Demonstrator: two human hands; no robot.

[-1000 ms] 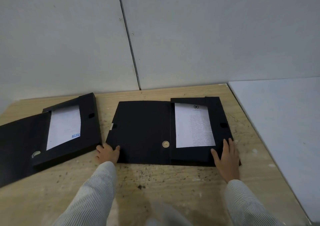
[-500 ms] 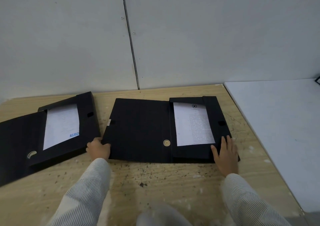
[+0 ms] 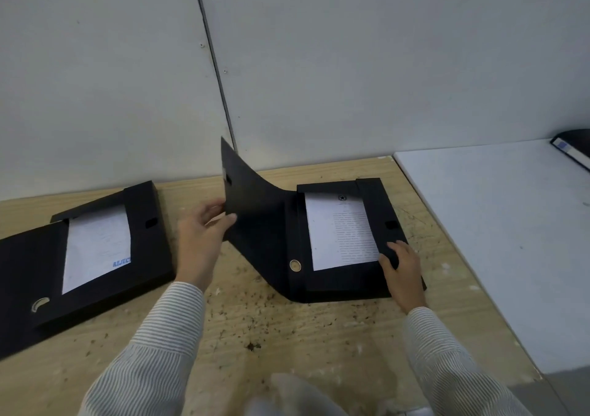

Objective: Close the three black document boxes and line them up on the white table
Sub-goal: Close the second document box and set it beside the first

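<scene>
1. The left hand (image 3: 199,237) pinched the free edge of the lid (image 3: 252,214) of the middle document box (image 3: 338,288), thumb on the near face and fingers behind it, so the lid stood raised and curved above the wooden desk (image 3: 287,336).
2. The right hand (image 3: 400,268) lay flat and spread on the near right corner of that box, fingers resting on its black rim beside the printed sheet (image 3: 343,230) inside.
3. A round eyelet (image 3: 295,265) showed on the box spine, between the two hands.
4. Left of the left hand, a second document box (image 3: 95,256) lay open on the wooden desk, tilted, with a white sheet (image 3: 95,249) inside bearing blue print.
5. Well to the right of the right hand stretched the white desk (image 3: 495,240); at its far corner lay a third black box (image 3: 574,150), only partly in view.
6. Both sleeves (image 3: 153,351) were striped.
</scene>
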